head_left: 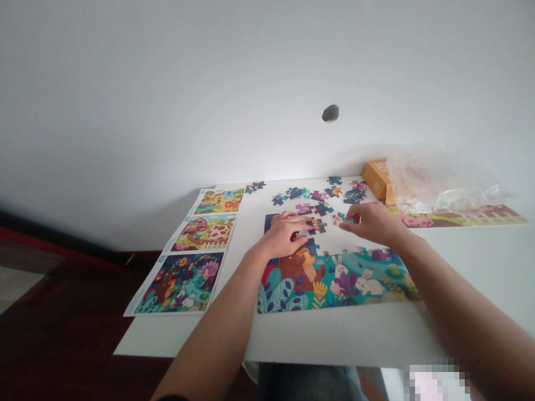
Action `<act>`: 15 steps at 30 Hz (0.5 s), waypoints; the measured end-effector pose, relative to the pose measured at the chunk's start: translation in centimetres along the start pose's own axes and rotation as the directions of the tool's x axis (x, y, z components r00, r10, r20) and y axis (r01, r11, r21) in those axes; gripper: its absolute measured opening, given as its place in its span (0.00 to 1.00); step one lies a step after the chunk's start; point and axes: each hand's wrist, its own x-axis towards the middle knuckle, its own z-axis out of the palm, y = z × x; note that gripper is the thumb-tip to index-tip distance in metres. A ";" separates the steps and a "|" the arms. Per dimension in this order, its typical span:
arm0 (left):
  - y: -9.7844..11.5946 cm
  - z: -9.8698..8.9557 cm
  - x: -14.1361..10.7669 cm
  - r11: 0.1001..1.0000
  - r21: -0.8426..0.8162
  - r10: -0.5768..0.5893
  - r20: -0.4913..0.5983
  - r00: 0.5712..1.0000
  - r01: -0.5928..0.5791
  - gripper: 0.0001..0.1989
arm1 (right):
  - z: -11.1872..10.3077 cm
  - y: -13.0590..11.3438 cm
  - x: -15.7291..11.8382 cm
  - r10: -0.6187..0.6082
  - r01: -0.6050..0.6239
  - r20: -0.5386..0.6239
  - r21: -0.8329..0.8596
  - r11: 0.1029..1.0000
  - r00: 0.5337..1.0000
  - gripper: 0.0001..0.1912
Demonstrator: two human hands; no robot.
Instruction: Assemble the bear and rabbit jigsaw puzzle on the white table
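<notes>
A partly joined jigsaw puzzle lies on the white table, its lower rows showing rabbits, a bear and plants. My left hand rests over its upper left part with the fingers stretched out, the tips at a puzzle piece with orange and green. Above the gap in the picture, my right hand has thumb and forefinger closed on a small teal and pink puzzle piece. Several loose puzzle pieces are spread beyond both hands. My left palm hides some of the puzzle beneath it.
A reference sheet with three pictures lies on the left. At the back right stand an orange box and a clear plastic bag, beside a farm-picture strip. The white wall borders the table behind.
</notes>
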 end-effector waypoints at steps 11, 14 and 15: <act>0.5 -0.5 0.1 0.998 -0.031 0.063 0.046 0.997 -0.062 0.16 | -0.9 -3.5 -2.4 -0.146 0.169 0.410 -0.019 0.986 0.900 0.18; 0.7 -0.6 0.1 0.996 -0.039 0.083 0.066 0.994 -0.081 0.17 | -0.8 -3.8 -2.6 -0.176 0.201 0.432 -0.011 0.980 0.885 0.18; 0.7 -0.6 0.1 0.996 -0.040 0.087 0.069 0.994 -0.084 0.17 | -0.7 -3.8 -2.7 -0.183 0.206 0.433 -0.006 0.978 0.882 0.18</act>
